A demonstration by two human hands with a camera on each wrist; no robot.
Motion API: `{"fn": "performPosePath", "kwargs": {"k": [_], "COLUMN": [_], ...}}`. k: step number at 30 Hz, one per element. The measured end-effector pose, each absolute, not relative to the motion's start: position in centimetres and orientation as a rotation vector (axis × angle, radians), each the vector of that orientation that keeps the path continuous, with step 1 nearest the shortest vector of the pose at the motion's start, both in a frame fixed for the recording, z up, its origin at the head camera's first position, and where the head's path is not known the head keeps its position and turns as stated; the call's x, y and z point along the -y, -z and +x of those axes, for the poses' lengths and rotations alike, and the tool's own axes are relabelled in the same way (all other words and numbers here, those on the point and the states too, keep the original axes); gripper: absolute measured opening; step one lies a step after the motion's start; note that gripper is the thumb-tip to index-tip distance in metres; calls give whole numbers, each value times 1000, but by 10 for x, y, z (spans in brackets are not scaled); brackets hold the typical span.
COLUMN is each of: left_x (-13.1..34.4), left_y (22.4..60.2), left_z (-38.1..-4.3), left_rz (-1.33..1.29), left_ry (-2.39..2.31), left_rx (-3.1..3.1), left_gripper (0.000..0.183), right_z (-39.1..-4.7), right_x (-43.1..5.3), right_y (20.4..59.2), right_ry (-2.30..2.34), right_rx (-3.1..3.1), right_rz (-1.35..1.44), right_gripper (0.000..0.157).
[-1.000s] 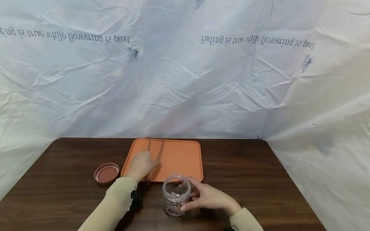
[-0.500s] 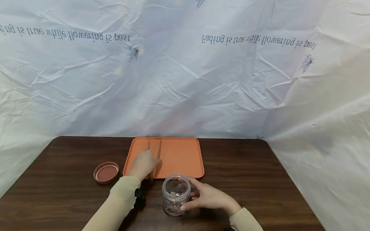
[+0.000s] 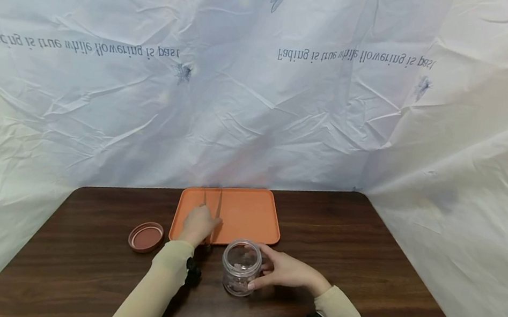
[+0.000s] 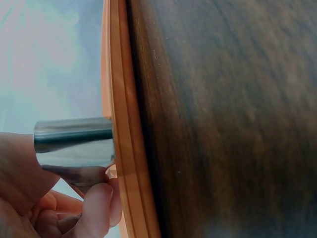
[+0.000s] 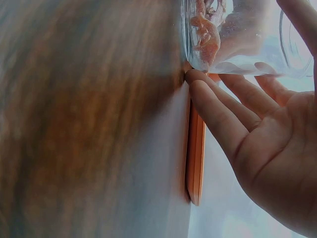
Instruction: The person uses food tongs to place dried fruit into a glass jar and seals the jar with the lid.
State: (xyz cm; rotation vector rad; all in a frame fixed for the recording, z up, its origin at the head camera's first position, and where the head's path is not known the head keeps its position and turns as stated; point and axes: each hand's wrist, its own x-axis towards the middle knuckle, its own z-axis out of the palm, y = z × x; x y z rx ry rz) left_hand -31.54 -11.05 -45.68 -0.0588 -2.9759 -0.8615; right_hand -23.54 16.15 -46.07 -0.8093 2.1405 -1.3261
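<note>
My left hand is over the left part of an orange tray, holding metal tongs whose two arms point toward the back. In the left wrist view the shiny bent end of the tongs sits right at the tray's rim, with thumb and fingers curled beside it. A clear jar without its lid stands upright in front of the tray. My right hand holds it from the right, thumb at the near side and fingers behind. Small pinkish-brown pieces lie at the jar's bottom in the right wrist view.
A reddish-brown round lid lies left of the tray on the dark wooden table. White printed cloth hangs behind the table and along both sides.
The tray has slid slightly toward the back, and my left hand with the tongs has shifted a little with it. Both are nearly still in the last half second. My right hand and the jar stay put.
</note>
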Motion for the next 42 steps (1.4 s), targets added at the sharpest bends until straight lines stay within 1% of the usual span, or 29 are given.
{"fn": "performPosePath", "kwargs": {"k": [15, 23, 31, 37, 38, 39, 42], "left_x": [109, 108, 107, 107, 107, 107, 107], "left_y": [462, 464, 463, 464, 464, 464, 465], "left_z": [-316, -316, -316, -317, -317, -317, -316], "left_rz": [-9, -28, -23, 0, 9, 18, 28], "left_ry": [838, 834, 849, 838, 843, 843, 836], "left_rx": [2976, 2954, 2960, 2974, 2977, 2982, 2984], "left_gripper": [44, 48, 47, 41, 44, 50, 76], "right_z": [-235, -234, -233, -234, -234, -234, -234], "right_x": [-163, -164, -165, -164, -164, -164, -164], "right_y": [462, 462, 459, 461, 461, 461, 461], "right_ry": [1320, 1303, 1323, 1314, 1313, 1312, 1313], "right_rx": [-2148, -2156, -2125, -2137, -2140, -2143, -2146], "right_rz": [-804, -792, -784, -781, -781, -783, -783], "right_gripper": [97, 98, 98, 99, 99, 99, 99]}}
